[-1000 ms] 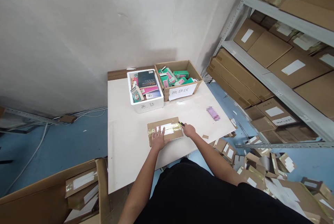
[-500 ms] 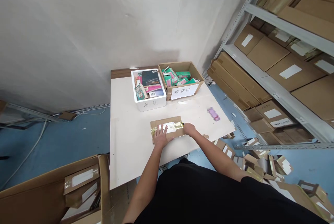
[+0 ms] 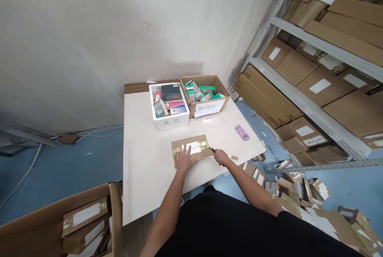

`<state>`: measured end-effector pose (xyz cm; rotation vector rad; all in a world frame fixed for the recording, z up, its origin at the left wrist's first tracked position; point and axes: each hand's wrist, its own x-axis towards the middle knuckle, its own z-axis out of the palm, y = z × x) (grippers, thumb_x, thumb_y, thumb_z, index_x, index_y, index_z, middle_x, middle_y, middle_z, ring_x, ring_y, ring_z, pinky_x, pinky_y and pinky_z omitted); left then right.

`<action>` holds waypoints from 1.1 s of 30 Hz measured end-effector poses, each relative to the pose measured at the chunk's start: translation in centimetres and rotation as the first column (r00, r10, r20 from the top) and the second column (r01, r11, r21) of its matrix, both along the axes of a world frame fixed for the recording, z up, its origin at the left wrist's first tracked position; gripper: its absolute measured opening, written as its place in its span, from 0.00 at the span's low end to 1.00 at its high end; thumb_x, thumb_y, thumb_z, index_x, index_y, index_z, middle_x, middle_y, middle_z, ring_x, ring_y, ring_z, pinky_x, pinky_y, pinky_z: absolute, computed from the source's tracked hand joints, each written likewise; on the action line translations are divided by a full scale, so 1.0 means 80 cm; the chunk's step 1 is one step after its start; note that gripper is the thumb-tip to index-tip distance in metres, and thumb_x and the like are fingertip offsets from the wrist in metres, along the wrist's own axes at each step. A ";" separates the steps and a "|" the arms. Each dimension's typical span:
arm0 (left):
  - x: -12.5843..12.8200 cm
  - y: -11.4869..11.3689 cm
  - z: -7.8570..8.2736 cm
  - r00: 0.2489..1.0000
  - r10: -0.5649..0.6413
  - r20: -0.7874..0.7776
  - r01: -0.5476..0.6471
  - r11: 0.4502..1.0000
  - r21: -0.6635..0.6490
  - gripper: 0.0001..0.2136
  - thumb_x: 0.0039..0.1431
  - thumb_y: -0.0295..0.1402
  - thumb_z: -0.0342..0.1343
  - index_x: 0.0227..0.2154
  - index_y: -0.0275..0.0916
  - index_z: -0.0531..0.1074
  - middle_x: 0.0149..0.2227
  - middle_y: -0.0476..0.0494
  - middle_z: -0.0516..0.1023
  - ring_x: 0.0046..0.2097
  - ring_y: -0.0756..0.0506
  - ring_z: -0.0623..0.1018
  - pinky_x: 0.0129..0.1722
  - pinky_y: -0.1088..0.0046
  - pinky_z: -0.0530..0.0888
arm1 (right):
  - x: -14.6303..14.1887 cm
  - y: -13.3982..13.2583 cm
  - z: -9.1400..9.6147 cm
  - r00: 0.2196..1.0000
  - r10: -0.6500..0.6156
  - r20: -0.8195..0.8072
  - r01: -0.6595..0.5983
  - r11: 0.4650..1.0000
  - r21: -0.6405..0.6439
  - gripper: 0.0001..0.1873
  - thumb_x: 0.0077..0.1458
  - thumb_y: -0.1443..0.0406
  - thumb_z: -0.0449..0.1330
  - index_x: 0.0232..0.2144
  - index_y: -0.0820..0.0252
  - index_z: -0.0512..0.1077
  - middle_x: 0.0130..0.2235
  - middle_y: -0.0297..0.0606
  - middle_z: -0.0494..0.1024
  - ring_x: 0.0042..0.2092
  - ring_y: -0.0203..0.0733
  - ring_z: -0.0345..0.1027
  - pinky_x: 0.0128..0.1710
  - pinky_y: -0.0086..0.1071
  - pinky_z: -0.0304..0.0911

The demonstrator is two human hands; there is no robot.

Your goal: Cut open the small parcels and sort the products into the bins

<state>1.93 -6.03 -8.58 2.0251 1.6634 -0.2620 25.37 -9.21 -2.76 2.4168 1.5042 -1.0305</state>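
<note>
Left hand (image 3: 184,160) flat on taped parcel (image 3: 191,150); right hand (image 3: 221,156), at three o'clock, grips a cutter (image 3: 212,151) that could slip toward the fingers.

On the worktop (image 3: 143,161) stand a white foam box (image 3: 169,118) of books and, touching its right side, a labelled cardboard box (image 3: 206,105) of green packets. Metal shelving (image 3: 311,107) holds brown cartons at right; opened boxes (image 3: 299,193) litter the blue floor (image 3: 66,165).

Pink item (image 3: 241,133) blurred; cutter (image 3: 212,151) mostly hidden
</note>
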 end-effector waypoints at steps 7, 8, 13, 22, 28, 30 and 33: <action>-0.028 0.048 0.025 0.995 -0.011 0.100 0.001 0.995 0.104 0.36 0.67 0.58 0.45 0.71 0.44 0.60 0.74 0.37 0.59 0.74 0.32 0.57 0.71 0.49 0.56 | -0.027 -0.053 -0.046 0.975 -0.217 -0.051 0.223 0.944 0.242 0.29 0.69 0.43 0.51 0.55 0.59 0.66 0.46 0.51 0.83 0.49 0.55 0.79 0.44 0.37 0.68; -0.037 0.055 0.026 0.995 -0.004 0.100 -0.008 0.993 0.119 0.32 0.69 0.53 0.43 0.71 0.43 0.61 0.74 0.37 0.59 0.74 0.33 0.56 0.71 0.49 0.55 | -0.038 -0.054 -0.053 0.977 -0.199 -0.076 0.211 0.950 0.228 0.29 0.68 0.42 0.53 0.55 0.59 0.65 0.46 0.51 0.83 0.50 0.56 0.79 0.44 0.37 0.67; -0.068 0.051 0.021 0.996 0.092 -0.021 -0.091 0.993 0.075 0.33 0.72 0.47 0.40 0.75 0.42 0.48 0.78 0.38 0.43 0.77 0.33 0.42 0.70 0.47 0.54 | -0.082 -0.005 -0.075 0.969 -0.225 -0.101 0.243 0.944 0.225 0.30 0.65 0.44 0.58 0.57 0.58 0.61 0.50 0.50 0.82 0.52 0.55 0.78 0.43 0.36 0.67; -0.040 -0.013 0.033 0.999 0.040 -0.027 -0.040 0.999 -0.004 0.26 0.71 0.41 0.43 0.68 0.39 0.62 0.56 0.30 0.77 0.54 0.34 0.78 0.53 0.55 0.72 | -0.057 0.172 -0.030 0.997 -0.060 -0.040 0.068 0.959 0.276 0.22 0.63 0.53 0.65 0.52 0.56 0.63 0.50 0.47 0.81 0.50 0.51 0.77 0.41 0.33 0.65; -0.025 0.006 0.030 0.994 -0.107 0.021 0.102 0.979 0.176 0.37 0.58 0.21 0.51 0.72 0.44 0.56 0.74 0.37 0.57 0.73 0.37 0.58 0.60 0.61 0.70 | 0.003 0.097 -0.041 0.988 -0.157 -0.007 0.152 0.937 0.313 0.29 0.64 0.45 0.60 0.55 0.57 0.62 0.48 0.49 0.81 0.51 0.55 0.77 0.43 0.35 0.66; -0.018 0.023 0.027 0.971 -0.239 0.024 0.232 0.960 0.156 0.42 0.55 0.20 0.55 0.73 0.45 0.53 0.78 0.40 0.47 0.77 0.37 0.48 0.66 0.58 0.64 | 0.017 0.049 -0.060 0.985 -0.174 0.007 0.166 0.951 0.260 0.32 0.62 0.42 0.60 0.55 0.59 0.63 0.48 0.52 0.81 0.51 0.57 0.77 0.43 0.37 0.66; -0.008 0.035 0.015 0.947 -0.322 -0.001 0.320 0.941 0.106 0.45 0.54 0.22 0.58 0.75 0.46 0.50 0.79 0.40 0.41 0.78 0.35 0.41 0.71 0.50 0.55 | 0.024 0.000 -0.086 0.983 -0.173 -0.063 0.183 0.964 0.192 0.34 0.59 0.38 0.60 0.52 0.58 0.65 0.46 0.50 0.82 0.49 0.57 0.78 0.42 0.37 0.67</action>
